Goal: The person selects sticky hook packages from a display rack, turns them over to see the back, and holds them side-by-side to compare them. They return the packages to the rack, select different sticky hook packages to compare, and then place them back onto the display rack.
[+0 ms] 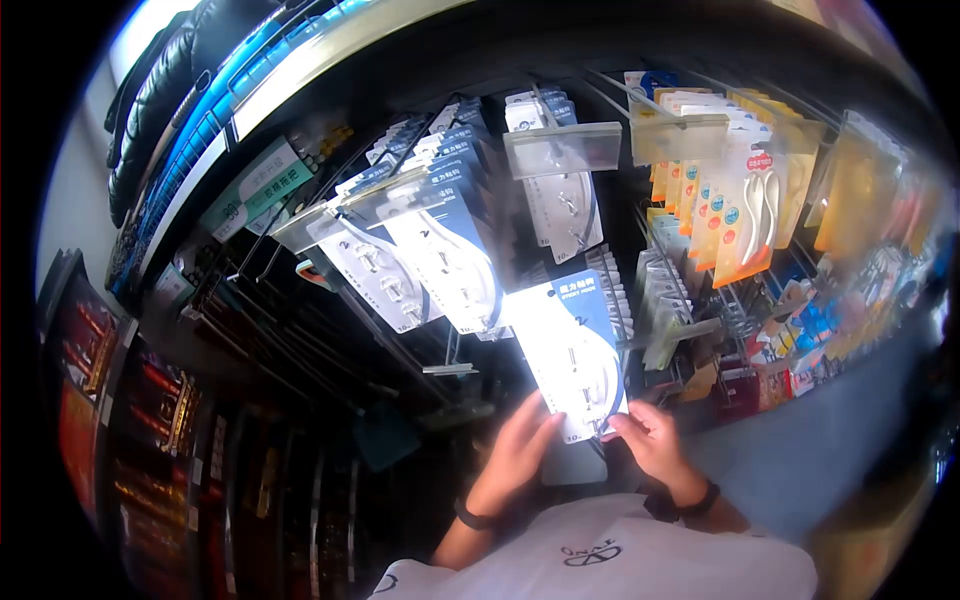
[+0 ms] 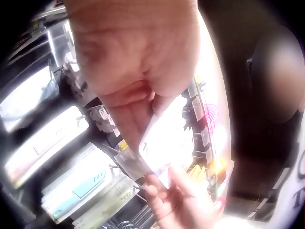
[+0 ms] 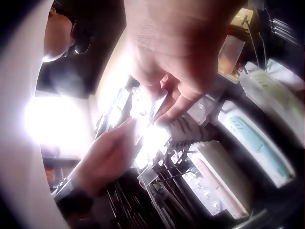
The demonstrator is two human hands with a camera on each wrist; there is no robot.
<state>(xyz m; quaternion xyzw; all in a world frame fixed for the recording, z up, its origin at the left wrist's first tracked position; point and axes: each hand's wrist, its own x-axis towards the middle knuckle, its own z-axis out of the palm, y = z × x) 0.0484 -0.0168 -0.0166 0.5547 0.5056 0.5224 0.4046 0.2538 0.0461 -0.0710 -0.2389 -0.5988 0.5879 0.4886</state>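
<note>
A white and blue hook package (image 1: 568,345) is held up by its lower end in front of the body in the head view. The left hand (image 1: 520,445) pinches its lower left edge; the right hand (image 1: 655,448) pinches the lower right corner. In the left wrist view the left hand (image 2: 138,62) grips the glaring white card (image 2: 164,138), with the right hand (image 2: 183,202) at its other edge. The right wrist view has the right hand (image 3: 176,57) and the left hand (image 3: 107,155) on both sides of the card (image 3: 143,107).
Similar hook packages (image 1: 455,255) hang on rods behind the held one, with another row (image 1: 565,205) beside them. Orange-edged packages (image 1: 750,210) hang at the right. Dark shelves with boxed goods (image 1: 155,420) stand at the left. A price rail (image 1: 300,75) crosses the upper left.
</note>
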